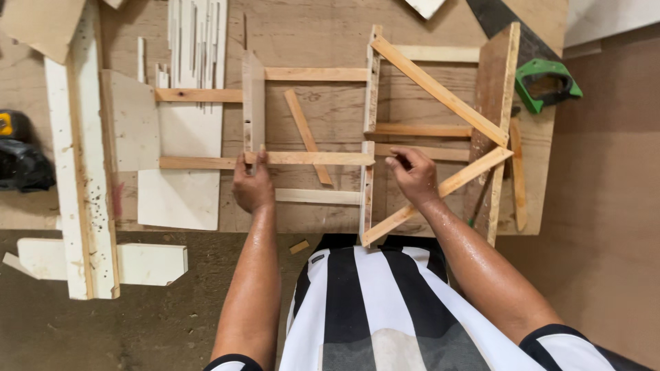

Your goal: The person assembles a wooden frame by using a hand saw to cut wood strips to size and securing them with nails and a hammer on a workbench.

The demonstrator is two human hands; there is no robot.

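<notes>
The left hand (253,184) pinches a horizontal wooden slat (309,158) at the desk's (330,27) centre. At three o'clock, the right hand (412,175) curls loosely over the frame (368,185); its fingertips are hidden, grip unclear.

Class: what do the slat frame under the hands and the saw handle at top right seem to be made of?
Slat frame: bare, unpainted wood, pale with visible grain; the left hand grips one slat. Saw handle: likely moulded plastic, an even, smooth green.

A plywood bench (323,27) carries a wooden slat frame (371,137) in the middle, white boards (182,172) left, a green-handled saw (546,82) far right.
</notes>
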